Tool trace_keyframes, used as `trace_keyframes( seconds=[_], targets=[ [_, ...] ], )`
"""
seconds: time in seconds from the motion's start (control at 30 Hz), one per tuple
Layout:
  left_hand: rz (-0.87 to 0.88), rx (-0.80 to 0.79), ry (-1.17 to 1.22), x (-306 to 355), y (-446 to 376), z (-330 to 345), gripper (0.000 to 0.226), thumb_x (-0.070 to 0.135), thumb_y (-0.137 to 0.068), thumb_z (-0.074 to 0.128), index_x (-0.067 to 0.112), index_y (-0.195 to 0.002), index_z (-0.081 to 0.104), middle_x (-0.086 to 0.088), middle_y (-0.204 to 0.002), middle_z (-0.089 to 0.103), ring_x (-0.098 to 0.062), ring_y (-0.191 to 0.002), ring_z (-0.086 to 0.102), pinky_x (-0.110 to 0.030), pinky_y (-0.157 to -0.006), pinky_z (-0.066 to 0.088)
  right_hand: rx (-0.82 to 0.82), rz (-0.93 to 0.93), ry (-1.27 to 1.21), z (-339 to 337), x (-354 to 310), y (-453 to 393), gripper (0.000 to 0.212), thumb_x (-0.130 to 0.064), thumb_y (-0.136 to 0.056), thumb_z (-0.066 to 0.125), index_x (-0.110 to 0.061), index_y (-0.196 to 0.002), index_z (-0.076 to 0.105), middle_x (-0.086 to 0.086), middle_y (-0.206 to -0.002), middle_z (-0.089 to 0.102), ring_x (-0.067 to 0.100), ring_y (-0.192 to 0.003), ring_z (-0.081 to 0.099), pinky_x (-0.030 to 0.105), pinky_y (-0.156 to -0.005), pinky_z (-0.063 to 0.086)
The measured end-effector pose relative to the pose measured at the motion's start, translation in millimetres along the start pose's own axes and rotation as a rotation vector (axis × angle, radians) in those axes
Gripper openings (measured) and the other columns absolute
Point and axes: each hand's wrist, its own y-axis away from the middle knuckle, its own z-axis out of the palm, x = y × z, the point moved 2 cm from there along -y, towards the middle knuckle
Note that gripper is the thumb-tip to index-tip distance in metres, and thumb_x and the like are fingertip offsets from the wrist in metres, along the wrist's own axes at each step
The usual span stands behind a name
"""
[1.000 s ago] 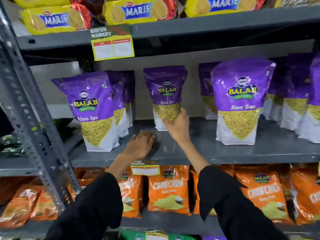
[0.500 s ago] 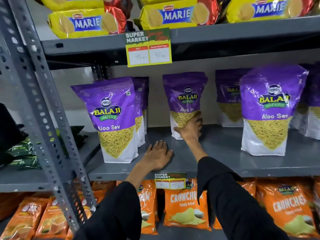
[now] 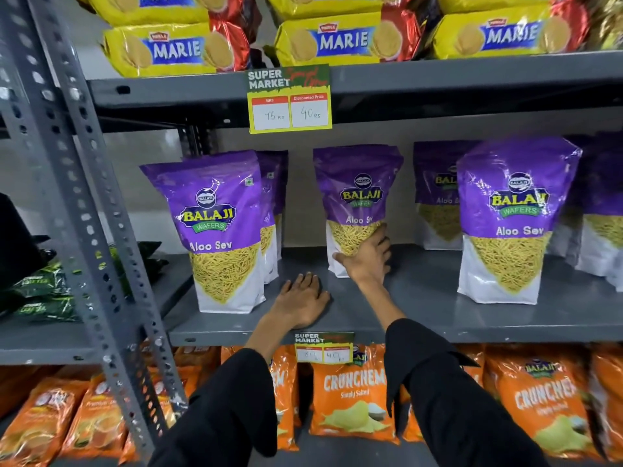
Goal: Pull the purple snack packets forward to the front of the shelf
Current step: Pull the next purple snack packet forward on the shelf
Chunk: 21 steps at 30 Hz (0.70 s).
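Now right hand (image 3: 365, 261) clasps glossy purple packet (image 3: 357, 203); left hand (image 3: 301, 299) flat.

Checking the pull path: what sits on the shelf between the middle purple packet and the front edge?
In the head view, only the left hand, flat on the bare shelf, lies before the middle purple packet.

Grey metal shelf (image 3: 421, 298), upright purple snack packets (image 3: 357, 210) standing on it, left hand (image 3: 300, 303) flat

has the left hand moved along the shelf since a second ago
No. The left hand rests flat in the same spot just above the lower price tag.
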Motion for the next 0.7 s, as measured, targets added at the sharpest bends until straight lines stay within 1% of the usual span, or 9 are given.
trace_keyframes(
  seconds=[0.13,0.33,0.7],
  targets=[
    [-0.01,-0.013,-0.008,0.2,0.0,-0.1,0.066,0.045,-0.104,0.018,0.009,-0.159,0.01,-0.009,-0.169,0.007,-0.024,-0.156,0.005,-0.046,-0.127,0.005,-0.003,-0.015,0.011,-10.3,3.7,14.6,0.135,-0.042,-0.057,0.093,-0.008,-0.154,0.004,0.024,-0.149,0.032,0.047,-0.136,0.037,0.064,-0.101,0.039],
    [-0.035,-0.051,-0.027,1.2,-0.3,0.9,0.064,0.044,-0.105,0.015,0.012,-0.16,0.006,-0.007,-0.169,0.002,-0.022,-0.157,0.001,-0.044,-0.126,0.002,-0.015,-0.047,-0.023,-28.5,9.4,37.9,0.133,-0.041,-0.059,0.093,-0.011,-0.153,0.004,0.024,-0.149,0.031,0.047,-0.137,0.035,0.064,-0.104,0.036],
    [-0.043,-0.049,-0.031,3.3,2.0,-1.4,0.065,0.046,-0.104,0.015,0.012,-0.16,0.008,-0.007,-0.169,0.005,-0.023,-0.156,0.002,-0.045,-0.126,0.004,-0.006,-0.087,-0.008,-52.2,15.8,72.7,0.13,-0.042,-0.063,0.09,-0.012,-0.154,0.002,0.022,-0.148,0.031,0.044,-0.136,0.035,0.063,-0.102,0.038]
  ],
)
